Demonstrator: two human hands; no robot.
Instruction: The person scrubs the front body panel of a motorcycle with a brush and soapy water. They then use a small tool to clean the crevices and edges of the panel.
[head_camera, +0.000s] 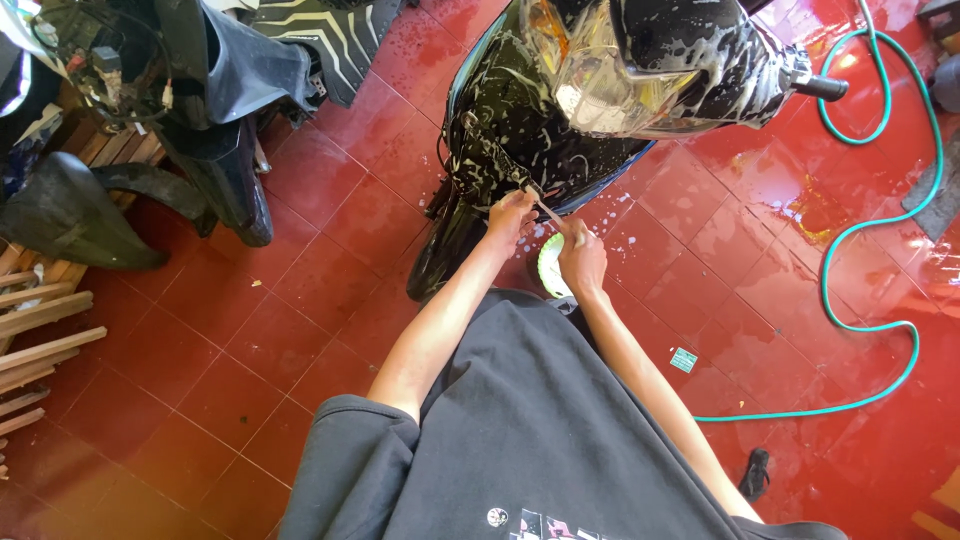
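While gripping, both arms outstretched.

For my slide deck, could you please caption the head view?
Left hand and right hand work a thin brush on a soapy black scooter over wet red tiles.

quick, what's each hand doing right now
Left hand: closed on the soapy black scooter, near its front.
Right hand: closed around a thin brush handle, beside a green-rimmed bowl.

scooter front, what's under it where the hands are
Under the soapy scooter, wet red tiles. Both hands, left and right, hold a thin brush. A pale bowl sits below, partly hidden.
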